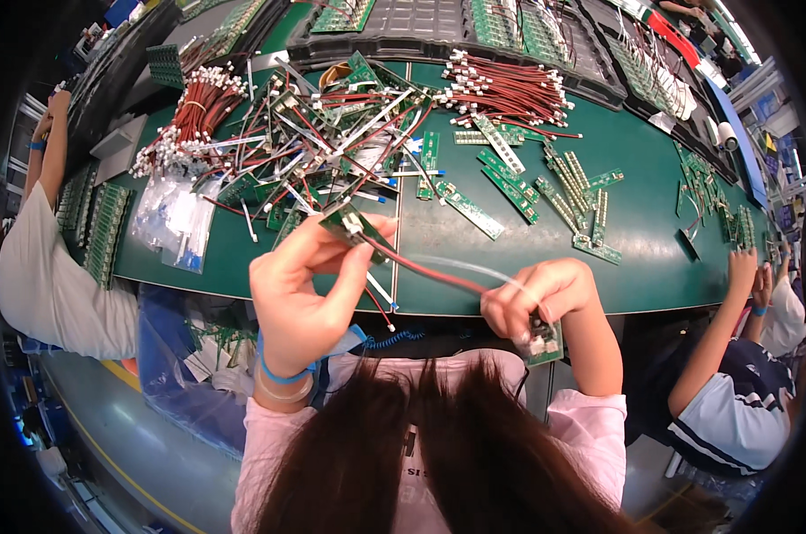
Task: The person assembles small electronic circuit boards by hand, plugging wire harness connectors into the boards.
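Observation:
My left hand [298, 298], with a blue strap at its wrist, pinches a small green circuit board [335, 219] that has a white connector on it. A red and dark cable [425, 271] runs from that connector to my right hand [552, 289]. Closed fingers of my right hand grip a second small circuit board [546, 345], which hangs over the table's front edge. A pale, thin strand arcs above the cable and is smeared by motion. Where the cable ends under my right fingers is hidden. Beyond my left hand lies a tangled heap of wired boards [332, 133].
Bundled red cables [501, 87] and loose narrow boards [510, 189] lie on the green table [634, 240]. Black trays [380, 46] stand at the back. A clear bag [167, 218] lies left, above a blue-lined bin [176, 356]. Co-workers sit on both sides.

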Tool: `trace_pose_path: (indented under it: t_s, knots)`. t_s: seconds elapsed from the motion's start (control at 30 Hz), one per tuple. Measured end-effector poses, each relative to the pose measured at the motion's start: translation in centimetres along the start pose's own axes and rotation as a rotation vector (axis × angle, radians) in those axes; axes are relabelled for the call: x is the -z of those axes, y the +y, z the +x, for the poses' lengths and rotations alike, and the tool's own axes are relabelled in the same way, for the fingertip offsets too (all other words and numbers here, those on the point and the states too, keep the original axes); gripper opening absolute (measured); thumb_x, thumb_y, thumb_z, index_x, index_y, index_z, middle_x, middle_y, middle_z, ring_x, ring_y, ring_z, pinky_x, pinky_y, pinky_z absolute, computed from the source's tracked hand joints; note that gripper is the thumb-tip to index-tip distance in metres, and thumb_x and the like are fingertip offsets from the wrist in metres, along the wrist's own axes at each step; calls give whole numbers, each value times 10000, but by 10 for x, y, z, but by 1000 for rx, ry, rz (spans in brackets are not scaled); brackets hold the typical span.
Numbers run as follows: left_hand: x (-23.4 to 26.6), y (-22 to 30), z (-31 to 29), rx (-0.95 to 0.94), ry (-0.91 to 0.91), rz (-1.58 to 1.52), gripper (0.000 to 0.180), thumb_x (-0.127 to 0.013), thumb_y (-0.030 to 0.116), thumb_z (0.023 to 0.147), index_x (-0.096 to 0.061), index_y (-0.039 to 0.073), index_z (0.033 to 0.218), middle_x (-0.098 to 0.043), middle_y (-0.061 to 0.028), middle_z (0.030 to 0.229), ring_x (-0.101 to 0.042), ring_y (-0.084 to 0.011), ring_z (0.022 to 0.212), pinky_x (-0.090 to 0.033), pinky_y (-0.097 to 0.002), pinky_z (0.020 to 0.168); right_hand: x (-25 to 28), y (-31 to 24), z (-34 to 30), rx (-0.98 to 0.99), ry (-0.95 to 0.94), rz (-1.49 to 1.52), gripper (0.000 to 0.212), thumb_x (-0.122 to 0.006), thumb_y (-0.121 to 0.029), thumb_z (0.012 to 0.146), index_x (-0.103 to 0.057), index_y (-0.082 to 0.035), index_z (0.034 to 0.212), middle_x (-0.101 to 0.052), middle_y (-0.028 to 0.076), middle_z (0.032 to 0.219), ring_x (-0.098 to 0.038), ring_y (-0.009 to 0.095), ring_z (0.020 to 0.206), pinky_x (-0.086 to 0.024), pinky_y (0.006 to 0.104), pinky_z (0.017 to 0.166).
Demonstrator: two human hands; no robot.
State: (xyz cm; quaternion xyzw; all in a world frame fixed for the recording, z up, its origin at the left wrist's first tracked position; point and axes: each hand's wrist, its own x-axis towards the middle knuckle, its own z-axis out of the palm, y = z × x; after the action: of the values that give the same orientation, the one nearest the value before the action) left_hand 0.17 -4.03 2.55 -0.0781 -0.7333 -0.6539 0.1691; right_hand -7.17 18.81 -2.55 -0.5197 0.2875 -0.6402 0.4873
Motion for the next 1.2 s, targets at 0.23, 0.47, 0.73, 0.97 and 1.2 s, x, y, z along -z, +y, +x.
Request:
trace_pose_path:
  t_s: [0.23, 0.47, 0.73, 0.97, 1.2]
  knots:
    - [-6, 7, -10, 138, -51, -124, 150, -502, -82, 762, -543, -74, 907, -637, -115, 843, -603, -101, 719, -465, -186, 609, -48, -5, 32, 27, 851, -778, 158, -637, -53, 701, -553, 6, 821, -537, 88, 797, -490, 174, 712, -384, 276, 645]
    - [-17, 2, -15, 181, -141, -219, 175, -523, -78, 759, -541, -87, 933, -617, -129, 885, -603, -134, 773, -492, -210, 663, -53, 22, 49, 184, 1302, -1072, 135, -626, -25, 694, -543, 4, 795, -489, 55, 685, -446, 150, 633, -370, 249, 596]
    - [-16, -5, -1, 308, -230, -285, 167, -576, -37, 745, -567, -80, 906, -618, -111, 838, -601, -120, 743, -507, -208, 641, -52, 19, 39, 4, 1180, -1050, 176, -655, -52, 667, -530, -4, 781, -501, 64, 684, -479, 160, 642, -376, 258, 607]
    - [-27, -18, 17, 350, -190, -215, 85, -618, 14, 730, -569, -51, 753, -599, -49, 676, -567, -55, 608, -462, -164, 538, -65, -19, 41, 289, 1033, -1578, 317, -678, -27, 605, -571, 12, 901, -566, 119, 816, -548, 230, 682, -448, 304, 601]
    - [-43, -17, 25, 307, -221, -98, 135, -628, 42, 719, -531, -44, 682, -584, -41, 623, -532, -31, 591, -453, -175, 517, -77, -16, 70, 198, 604, -1660, 283, -611, -37, 628, -609, -11, 909, -568, 158, 942, -578, 255, 769, -470, 336, 642]
